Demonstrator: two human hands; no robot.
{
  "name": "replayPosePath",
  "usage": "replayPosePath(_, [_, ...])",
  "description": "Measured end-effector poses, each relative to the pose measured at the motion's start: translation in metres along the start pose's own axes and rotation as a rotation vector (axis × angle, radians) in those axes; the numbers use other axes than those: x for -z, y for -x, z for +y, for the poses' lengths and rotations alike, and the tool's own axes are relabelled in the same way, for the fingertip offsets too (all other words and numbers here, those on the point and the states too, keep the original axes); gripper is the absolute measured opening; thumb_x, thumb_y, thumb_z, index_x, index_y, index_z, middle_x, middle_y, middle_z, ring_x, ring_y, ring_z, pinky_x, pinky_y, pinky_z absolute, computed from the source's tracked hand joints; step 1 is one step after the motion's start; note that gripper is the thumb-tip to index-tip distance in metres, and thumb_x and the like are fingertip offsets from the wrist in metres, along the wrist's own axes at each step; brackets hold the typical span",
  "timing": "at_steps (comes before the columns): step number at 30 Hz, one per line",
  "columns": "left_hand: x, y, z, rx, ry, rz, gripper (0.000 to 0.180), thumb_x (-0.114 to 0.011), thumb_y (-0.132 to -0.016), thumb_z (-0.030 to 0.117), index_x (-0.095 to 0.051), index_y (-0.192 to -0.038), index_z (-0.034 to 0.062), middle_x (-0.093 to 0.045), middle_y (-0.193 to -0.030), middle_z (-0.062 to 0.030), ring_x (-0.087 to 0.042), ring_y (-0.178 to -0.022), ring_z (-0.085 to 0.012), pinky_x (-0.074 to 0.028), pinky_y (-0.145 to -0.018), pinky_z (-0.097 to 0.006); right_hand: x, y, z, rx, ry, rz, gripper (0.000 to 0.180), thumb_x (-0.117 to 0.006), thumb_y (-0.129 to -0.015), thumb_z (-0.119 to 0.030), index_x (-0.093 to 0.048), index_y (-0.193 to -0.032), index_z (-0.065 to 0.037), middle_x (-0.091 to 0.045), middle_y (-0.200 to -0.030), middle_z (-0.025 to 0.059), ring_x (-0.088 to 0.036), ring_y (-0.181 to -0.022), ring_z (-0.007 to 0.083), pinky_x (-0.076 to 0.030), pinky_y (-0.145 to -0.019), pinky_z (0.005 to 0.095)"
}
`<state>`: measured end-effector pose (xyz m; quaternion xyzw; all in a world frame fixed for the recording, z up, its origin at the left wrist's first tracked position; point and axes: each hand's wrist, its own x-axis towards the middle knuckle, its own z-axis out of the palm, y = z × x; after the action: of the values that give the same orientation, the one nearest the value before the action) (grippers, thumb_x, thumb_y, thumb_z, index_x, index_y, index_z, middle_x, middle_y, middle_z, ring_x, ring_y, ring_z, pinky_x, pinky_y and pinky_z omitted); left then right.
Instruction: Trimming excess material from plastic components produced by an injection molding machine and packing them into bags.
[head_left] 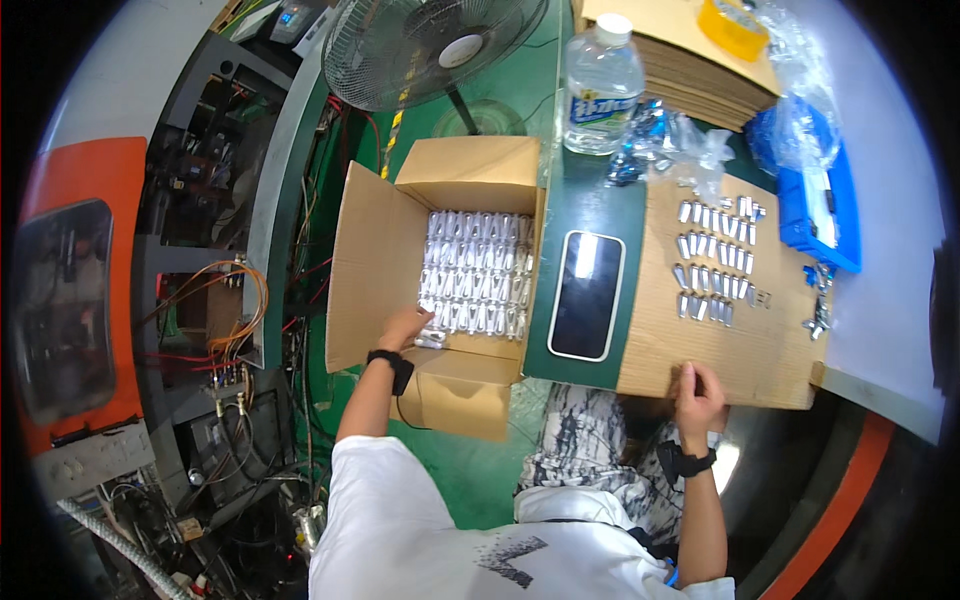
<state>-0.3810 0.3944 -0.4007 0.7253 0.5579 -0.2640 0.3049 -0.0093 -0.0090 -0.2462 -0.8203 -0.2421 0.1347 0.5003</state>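
Note:
My left hand [405,327] reaches into the near left of an open cardboard box [373,270]. Its fingertips are pinched together at the edge of the rows of small white plastic parts [477,285]; what sits between them is too small to make out. A few parts [430,340] lie sideways near the wrist. My right hand [699,397] is loosely curled at the front edge of a flat cardboard sheet [665,345], and nothing shows in its fingers. On that sheet, small silver metal pieces [712,250] stand in several rows.
A phone [586,295] lies on the green tabletop between box and sheet. Behind it are a large bottle [603,90], plastic bags [690,150] and stacked cardboard [680,75]. A blue bin [845,215] borders the right side. Beyond the box stands a fan [430,50]; machinery [215,190] with cables fills the left.

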Motion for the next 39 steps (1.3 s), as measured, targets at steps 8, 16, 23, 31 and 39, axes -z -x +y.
replayPosePath(8, [0.007, 0.199, 0.118, -0.288, 1.69, 0.281, 0.031, -0.053, -0.097, 0.029, -0.062, -0.111, 0.0024, -0.067, -0.098, -0.0061, -0.062, -0.087, -0.0147, -0.049, -0.077, -0.029, 0.008, 0.049, -0.082, 0.416, 0.063, -0.308, 0.001, -0.065, -0.078, 0.0, -0.065, -0.079, 0.0, -0.06, -0.067, 0.012, -0.059, -0.058, 0.026, -0.046, -0.053, 0.0335])
replayPosePath(16, [-0.015, 0.31, 0.222, -0.517, 1.837, 0.185, 0.023, -0.053, -0.098, 0.024, -0.063, -0.1, 0.0037, -0.065, -0.085, -0.0028, -0.059, -0.076, -0.0084, -0.047, -0.071, -0.023, -0.006, 0.158, -0.126, 0.128, -0.08, -1.031, 0.042, -0.071, -0.083, -0.037, -0.066, -0.098, 0.002, -0.07, -0.08, 0.0128, -0.069, -0.071, 0.0221, -0.053, -0.065, 0.0311])
replayPosePath(23, [-0.024, 0.359, 0.298, -0.76, 1.433, 0.599, 0.02, -0.056, -0.095, 0.018, -0.066, -0.09, 0.0016, -0.067, -0.079, -0.0051, -0.061, -0.069, -0.0098, -0.048, -0.063, -0.025, 0.04, 0.186, -0.127, -0.183, -0.348, -0.919, 0.031, -0.074, -0.084, -0.026, -0.065, -0.089, 0.004, -0.068, -0.068, 0.0058, -0.063, -0.059, 0.0079, -0.05, -0.056, 0.0241])
replayPosePath(31, [-0.04, 0.4, 0.357, -0.965, 1.007, 0.663, 0.019, -0.06, -0.092, 0.017, -0.068, -0.088, 0.0002, -0.07, -0.074, -0.0103, -0.067, -0.066, -0.0153, -0.051, -0.061, -0.028, 0.08, 0.184, -0.103, -0.165, -0.428, -0.822, 0.034, -0.075, -0.083, -0.027, -0.064, -0.084, 0.006, -0.069, -0.069, 0.0085, -0.066, -0.061, 0.0093, -0.052, -0.056, 0.0239])
replayPosePath(39, [-0.048, 0.397, 0.376, -0.929, 1.02, 0.562, 0.022, -0.059, -0.094, 0.018, -0.068, -0.09, -0.0015, -0.069, -0.073, -0.0088, -0.067, -0.068, -0.0115, -0.051, -0.063, -0.025, 0.103, 0.159, -0.099, -0.165, -0.349, -0.9, 0.025, -0.074, -0.083, -0.017, -0.065, -0.09, 0.006, -0.069, -0.074, 0.0064, -0.064, -0.065, 0.009, -0.052, -0.062, 0.0238])
